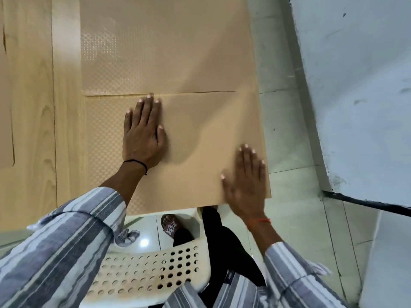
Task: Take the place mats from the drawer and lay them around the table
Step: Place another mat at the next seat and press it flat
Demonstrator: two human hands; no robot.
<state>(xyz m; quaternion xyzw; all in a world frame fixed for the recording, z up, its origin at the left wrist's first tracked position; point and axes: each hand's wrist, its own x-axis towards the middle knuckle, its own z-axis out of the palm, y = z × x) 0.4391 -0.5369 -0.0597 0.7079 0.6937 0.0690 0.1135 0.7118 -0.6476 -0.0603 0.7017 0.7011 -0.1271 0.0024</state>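
Note:
Two tan, dimple-textured place mats lie end to end on the pale wooden table (29,107). The near mat (200,134) reaches the table's front edge, and the far mat (166,45) lies beyond it, their edges meeting in a thin seam. My left hand (143,132) presses flat on the near mat close to that seam, fingers together. Over the mat's front right corner my right hand (246,181) lies flat, a little blurred, fingers spread. Neither hand grips anything.
A cream plastic chair (144,274) with a perforated back stands right below me at the table's front edge. White floor tiles (289,152) run along the table's right side, then a grey wall (355,85). The edge of another mat (6,107) shows at far left.

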